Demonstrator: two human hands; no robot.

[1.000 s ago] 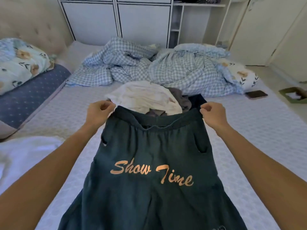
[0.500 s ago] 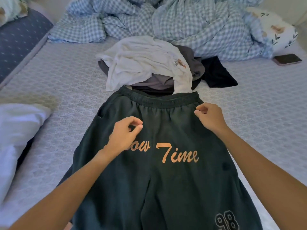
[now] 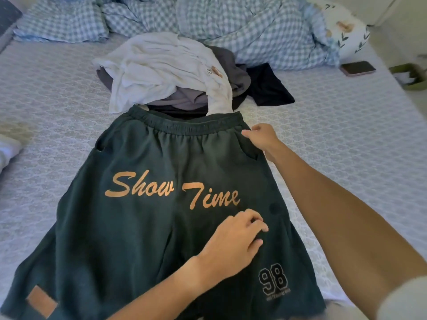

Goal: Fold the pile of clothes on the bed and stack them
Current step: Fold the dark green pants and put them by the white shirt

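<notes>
One green shorts point(image 3: 161, 215), two hands, one phone point(image 3: 357, 68), one clothes pile point(image 3: 166, 72)

Dark green shorts point(image 3: 161, 215) with orange lettering lie on a lilac patterned bed point(image 3: 57, 88), near a blue-checked duvet point(image 3: 231, 24).

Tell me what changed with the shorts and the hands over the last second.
The green shorts went from held up by the waistband to lying flat on the bed. The left hand let go of the waistband corner and moved down and across to the right leg, fingers curled on the fabric. The right hand kept its place at the right waistband corner. The pile of clothes stayed put.
</notes>
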